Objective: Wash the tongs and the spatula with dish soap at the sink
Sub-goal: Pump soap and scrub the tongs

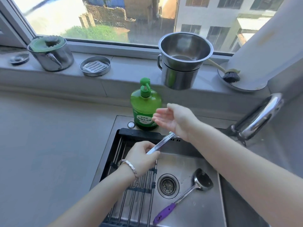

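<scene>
Over the sink [205, 208] at centre frame, the left hand [142, 158] grips the tongs [162, 142], angled up toward the green dish soap bottle [145, 110]. The right hand [170, 119], loose-fingered and empty, hovers beside that bottle, probably to pump soap. Lower right, the spatula [202, 178] lies on the sink floor, apparently awaiting its turn.

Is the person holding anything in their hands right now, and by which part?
The left hand grips the tongs at their lower end, over the sink. The right hand is open near the soap bottle and holds nothing.
</scene>
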Motion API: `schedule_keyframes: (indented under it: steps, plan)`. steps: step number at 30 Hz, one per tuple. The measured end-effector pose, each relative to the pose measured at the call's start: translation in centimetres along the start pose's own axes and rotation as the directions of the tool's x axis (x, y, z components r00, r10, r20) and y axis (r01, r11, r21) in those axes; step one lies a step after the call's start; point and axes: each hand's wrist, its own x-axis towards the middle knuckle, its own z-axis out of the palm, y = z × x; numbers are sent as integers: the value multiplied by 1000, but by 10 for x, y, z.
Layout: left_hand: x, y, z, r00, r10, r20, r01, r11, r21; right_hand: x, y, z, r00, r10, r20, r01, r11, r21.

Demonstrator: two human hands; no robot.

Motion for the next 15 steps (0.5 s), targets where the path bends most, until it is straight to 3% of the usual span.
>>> schedule_keyframes:
  steps: [2, 3, 4, 6, 7, 8, 10, 12, 15]
  plan:
    - [-10, 9, 8, 1000, 29, 6, -29, 1000, -7, -34, 33, -12, 985, -171, 32, 174, 966, -193]
    - [-14, 11, 14, 998, 58, 38, -58, 998, 23, -51, 53, -18, 949, -294, 109, 314, 881, -354]
    - [-18, 15, 22, 994, 77, 78, -85, 992, 94, -68, 71, -25, 881, -404, 245, 472, 717, -513]
    - [-31, 19, 32, 990, 113, 80, -124, 980, 153, -90, 100, -44, 689, -448, 569, 698, 201, -687]
    - [-35, 18, 35, 987, 138, 84, -148, 980, 131, -93, 108, -57, 611, -421, 671, 726, -41, -686]
    - [-38, 16, 39, 979, 172, 112, -183, 979, 92, -94, 110, -70, 575, -399, 715, 713, -184, -676]
    - [-49, 16, 41, 984, 132, 119, -131, 991, -21, -91, 101, -96, 639, -398, 659, 608, -263, -749]
    - [-55, 15, 45, 979, 139, 149, -139, 990, -13, -96, 95, -108, 698, -448, 558, 520, -217, -826]
    - [-60, 22, 50, 960, 245, 137, -252, 967, 32, -113, 114, -98, 622, -431, 654, 617, -244, -748]
